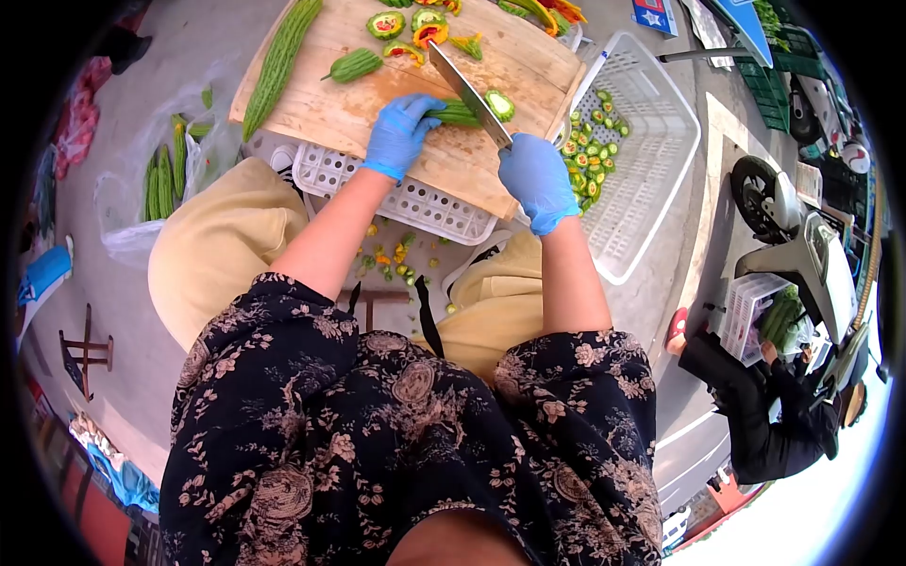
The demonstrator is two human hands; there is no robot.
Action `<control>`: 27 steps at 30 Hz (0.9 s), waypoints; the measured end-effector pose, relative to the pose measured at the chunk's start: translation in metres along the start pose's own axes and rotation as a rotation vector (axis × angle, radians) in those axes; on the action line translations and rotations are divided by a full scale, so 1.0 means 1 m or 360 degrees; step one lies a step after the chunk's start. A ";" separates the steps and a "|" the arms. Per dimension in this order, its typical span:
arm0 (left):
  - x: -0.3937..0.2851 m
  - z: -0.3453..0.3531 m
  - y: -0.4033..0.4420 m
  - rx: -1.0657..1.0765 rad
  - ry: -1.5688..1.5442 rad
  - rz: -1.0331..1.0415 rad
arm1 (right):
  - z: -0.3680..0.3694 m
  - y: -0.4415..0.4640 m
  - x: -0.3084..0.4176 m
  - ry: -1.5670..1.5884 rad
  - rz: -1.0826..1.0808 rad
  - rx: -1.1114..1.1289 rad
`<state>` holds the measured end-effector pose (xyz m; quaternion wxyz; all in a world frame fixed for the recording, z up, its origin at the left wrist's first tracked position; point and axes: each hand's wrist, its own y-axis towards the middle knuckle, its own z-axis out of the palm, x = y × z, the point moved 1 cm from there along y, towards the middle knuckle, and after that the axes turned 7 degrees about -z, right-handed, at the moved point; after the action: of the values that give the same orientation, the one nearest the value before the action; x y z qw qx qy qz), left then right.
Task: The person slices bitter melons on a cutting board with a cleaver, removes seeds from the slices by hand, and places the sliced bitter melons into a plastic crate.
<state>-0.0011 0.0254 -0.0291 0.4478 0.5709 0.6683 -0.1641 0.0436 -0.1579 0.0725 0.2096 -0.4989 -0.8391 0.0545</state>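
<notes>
My left hand (399,134), in a blue glove, has its fingers wrapped round a green bitter melon (455,114) on the wooden cutting board (377,90). In my right hand (536,179), also gloved, is the handle of a kitchen knife (464,92). Its blade stands at the cut end of the melon, and a pale-centred slice (500,105) lies just beyond it. A long whole bitter melon (283,66) rests along the board's left side. Nearby sit a short end piece (355,64) and several cut pieces with ripe orange flesh (430,34).
Right of the board, a white plastic basket (651,212) holds several melon slices (593,151). Another white crate (406,198) supports the board. At left, a clear bag (127,212) contains whole melons. Scraps (396,257) litter the ground. A person (769,406) crouches by a parked motorbike (802,255).
</notes>
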 end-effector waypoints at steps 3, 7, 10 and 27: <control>0.001 0.002 0.000 0.0002 -0.0003 0.0010 | 0.024 0.018 -0.004 -0.0071 -0.0069 -0.0063; 0.007 0.003 0.001 0.0023 -0.0037 0.0003 | 0.036 0.032 -0.007 0.0122 -0.0073 -0.0146; 0.007 0.002 0.000 0.0042 -0.0042 -0.0032 | 0.018 0.022 -0.008 0.0358 0.0020 -0.0160; 0.009 0.005 -0.003 -0.0066 -0.0070 -0.0064 | 0.006 0.021 0.007 0.0157 0.0072 0.0100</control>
<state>-0.0013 0.0270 -0.0397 0.4707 0.5441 0.6730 -0.1716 0.0555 -0.1407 0.0625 0.2649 -0.5131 -0.8142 0.0608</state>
